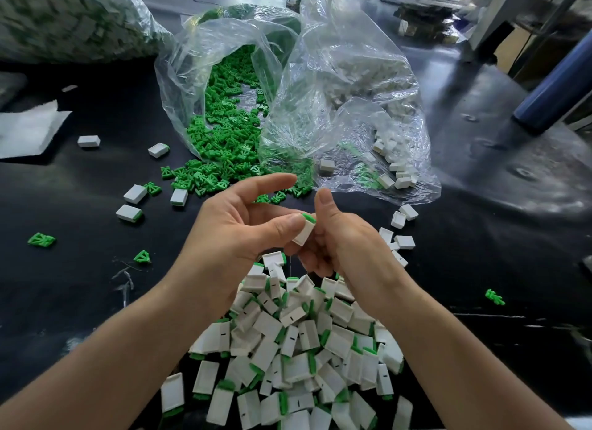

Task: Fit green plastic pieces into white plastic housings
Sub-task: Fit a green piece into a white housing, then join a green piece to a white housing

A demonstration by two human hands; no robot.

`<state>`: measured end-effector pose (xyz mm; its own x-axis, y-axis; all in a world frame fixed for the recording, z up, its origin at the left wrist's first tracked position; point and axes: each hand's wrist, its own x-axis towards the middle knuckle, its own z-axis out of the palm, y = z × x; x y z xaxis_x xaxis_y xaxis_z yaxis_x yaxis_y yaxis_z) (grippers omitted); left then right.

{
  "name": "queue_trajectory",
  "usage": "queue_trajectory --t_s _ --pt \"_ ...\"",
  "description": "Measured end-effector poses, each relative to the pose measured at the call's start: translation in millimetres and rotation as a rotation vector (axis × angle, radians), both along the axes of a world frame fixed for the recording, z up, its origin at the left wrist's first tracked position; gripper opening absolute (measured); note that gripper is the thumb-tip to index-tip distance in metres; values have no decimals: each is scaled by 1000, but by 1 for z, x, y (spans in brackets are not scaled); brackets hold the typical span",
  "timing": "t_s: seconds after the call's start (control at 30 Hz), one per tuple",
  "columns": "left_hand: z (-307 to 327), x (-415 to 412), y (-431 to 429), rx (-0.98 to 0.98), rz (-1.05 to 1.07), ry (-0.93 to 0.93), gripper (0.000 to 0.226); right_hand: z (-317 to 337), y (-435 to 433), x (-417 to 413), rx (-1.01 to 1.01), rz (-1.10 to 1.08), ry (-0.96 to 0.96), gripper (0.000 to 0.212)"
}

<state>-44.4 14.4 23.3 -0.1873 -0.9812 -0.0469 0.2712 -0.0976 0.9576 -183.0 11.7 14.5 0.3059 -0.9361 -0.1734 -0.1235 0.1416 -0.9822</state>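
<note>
The left hand [243, 224] pinches a white housing [303, 234] under its thumb, forefinger straight. The right hand [346, 240] curls its fingers on the same housing, thumb raised. A green piece [309, 218] sits in the housing's top end. Below both hands lies a pile [298, 349] of fitted housings. Beyond them, loose greens [221, 134] spill from a bag [192, 61].

No readable txt, brand or nr anywhere. Only marking: short black dash on some white rectangular plastic housings [290, 341] piled on black desk [80, 205].
</note>
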Motion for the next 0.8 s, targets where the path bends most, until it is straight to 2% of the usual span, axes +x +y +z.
queue_trajectory --t_s 0.17,0.43,0.6,0.8 --pt "3 4 0 -44 1 -24 40 0 -9 -13 -96 -144 155 52" --pt "6 6 5 -124 -208 -114 31 -7 -26 -38 -313 -348 617 29" --pt "6 6 0 -84 -34 -109 36 -8 -35 -61 -351 -430 860 14" --pt "5 10 -5 -59 74 -106 33 -9 -44 -89 -264 -495 1061 15"
